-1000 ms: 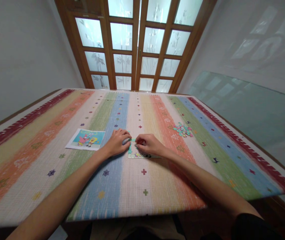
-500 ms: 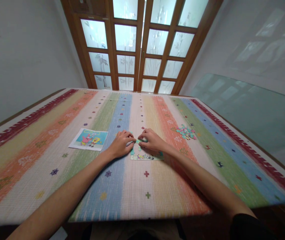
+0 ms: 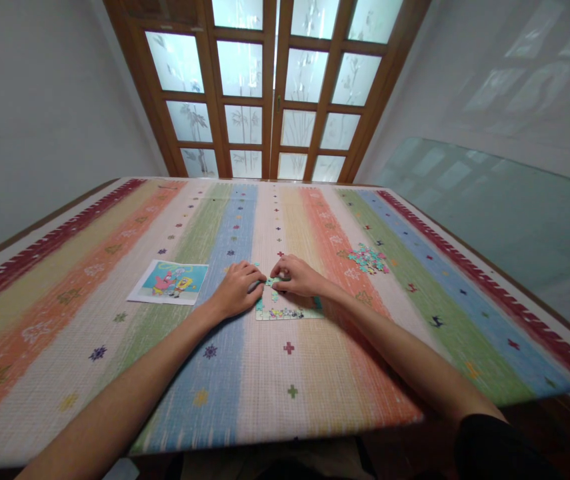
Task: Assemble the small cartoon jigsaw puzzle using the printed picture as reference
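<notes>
A partly assembled jigsaw puzzle (image 3: 289, 313) lies flat on the table, its lower edge showing cartoon figures and bare tablecloth colour visible inside it. My left hand (image 3: 239, 288) rests at its upper left side, fingers curled together and touching the edge pieces. Across from it, my right hand (image 3: 301, 276) reaches over the puzzle's upper part with thumb and forefinger pinched around a small teal puzzle piece (image 3: 271, 283). The fingertips of both hands nearly meet there. My right hand and forearm hide the puzzle's upper right.
A printed cartoon picture (image 3: 169, 283) lies to the left of my left hand. Loose puzzle pieces (image 3: 367, 259) form a small pile on the right. A striped tablecloth (image 3: 265, 373) covers the table. Wooden doors with glass panes (image 3: 241, 70) stand beyond the far edge.
The whole view has shifted slightly, so the table things appear a little further left. Both hands stay at the puzzle's upper left, with my right fingertips only slightly moved.
</notes>
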